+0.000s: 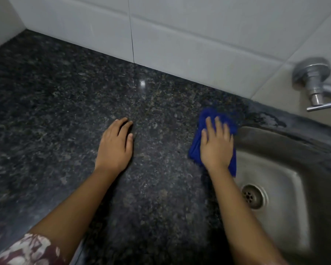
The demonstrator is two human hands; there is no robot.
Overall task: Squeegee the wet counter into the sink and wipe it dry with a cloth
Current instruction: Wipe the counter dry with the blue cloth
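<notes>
A dark speckled granite counter [55, 111] fills most of the view. My right hand [216, 144] lies flat on a blue cloth [196, 150], pressing it onto the counter right at the left rim of the steel sink [275, 178]. The cloth's right edge hangs slightly over the rim. My left hand [116, 144] rests on the counter to the left of the cloth, fingers loosely curled, holding nothing. No squeegee is in view.
A white tiled wall [180, 35] backs the counter. A chrome tap [313, 83] juts from the wall at the right, above the sink. The drain [253, 196] sits in the basin floor. A wet, streaky strip shows behind the sink.
</notes>
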